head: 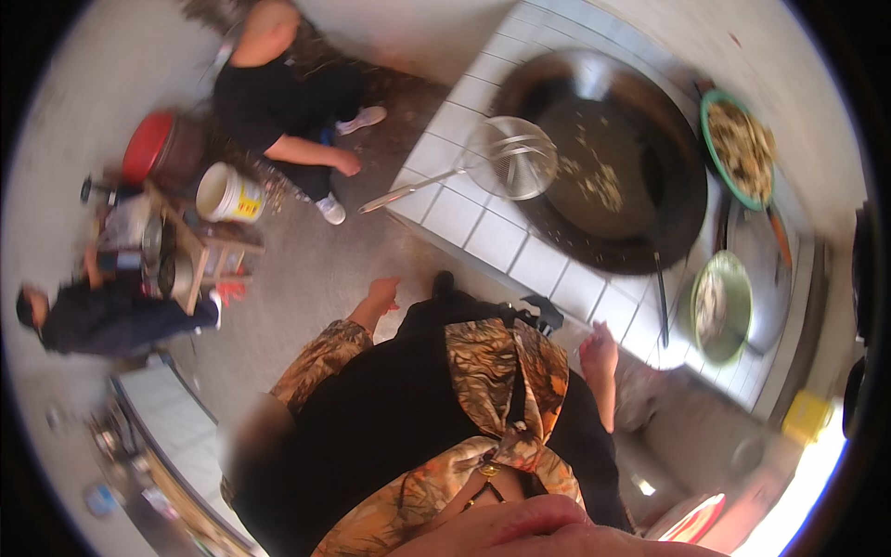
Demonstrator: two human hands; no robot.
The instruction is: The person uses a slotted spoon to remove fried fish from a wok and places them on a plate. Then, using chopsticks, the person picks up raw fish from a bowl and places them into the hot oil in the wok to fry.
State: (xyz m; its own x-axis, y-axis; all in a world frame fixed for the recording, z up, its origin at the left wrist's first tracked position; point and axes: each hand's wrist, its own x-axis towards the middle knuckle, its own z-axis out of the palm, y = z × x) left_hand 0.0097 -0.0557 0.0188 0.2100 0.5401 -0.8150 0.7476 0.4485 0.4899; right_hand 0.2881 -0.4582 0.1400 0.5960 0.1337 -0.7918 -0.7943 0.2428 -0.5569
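My left hand point(383, 296) hangs over the floor with fingers partly curled; nothing is seen in it. Beside the white-tiled stove edge point(494, 240) is my right hand point(598, 351), fingers bent, their grip unclear. A large dark wok point(675, 209) sits in the stove, with liquid and pale food pieces point(602, 188) inside. Across its left rim rests a wire-mesh skimmer point(511, 159), its handle reaching past the tiles. A black-handled utensil point(661, 306) leans on the near rim. A green basket point(710, 153) of browned food and a pale green bowl point(743, 306) with whitish food stand at right.
One person in black point(257, 104) sits low at upper left; another person point(104, 313) is at far left. Near them are a white bucket point(216, 195), a red container point(148, 146) and a wooden stool point(202, 268). A round metal lid point(762, 268) lies at right.
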